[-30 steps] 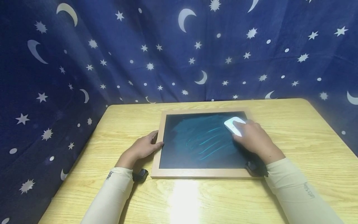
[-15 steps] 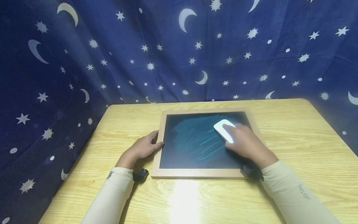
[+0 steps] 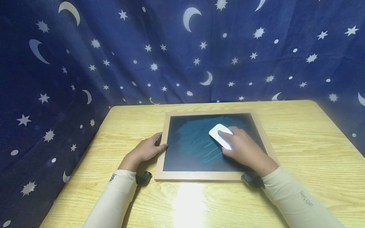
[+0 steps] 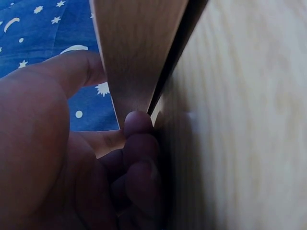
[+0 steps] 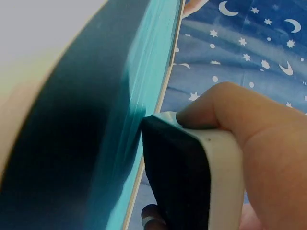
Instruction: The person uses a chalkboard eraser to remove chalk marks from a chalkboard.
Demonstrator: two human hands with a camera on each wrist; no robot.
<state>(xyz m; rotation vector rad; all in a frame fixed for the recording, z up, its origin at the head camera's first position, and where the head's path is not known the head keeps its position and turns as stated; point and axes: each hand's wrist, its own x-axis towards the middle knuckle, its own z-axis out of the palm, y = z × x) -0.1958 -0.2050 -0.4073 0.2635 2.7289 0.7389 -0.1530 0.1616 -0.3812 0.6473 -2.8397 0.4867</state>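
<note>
A wood-framed chalkboard [image 3: 182,164] lies flat, with smeared blue chalk and a few bright strokes [image 3: 212,154] on its dark face. My right hand [image 3: 245,147] grips a white eraser [image 3: 220,133] over the board's upper right middle. Its black felt side [image 5: 177,172] faces the board in the right wrist view, one edge right at the chalky surface. My left hand [image 3: 145,148] holds the board's left side, thumb on top of the frame. In the left wrist view its curled fingertips [image 4: 139,122] meet the frame's outer side [image 4: 139,52] close over the table.
The board lies on a light wood-grain table [image 3: 308,139]. A dark blue curtain [image 3: 159,38] with moons and stars stands behind and to the left. Black wrist devices [image 3: 144,178] sit under both wrists. Glare shows on the table's front part.
My right hand has moved the eraser left and slightly toward me across the board; the upper bright strokes it passed over no longer show. The left hand stays where it was.
</note>
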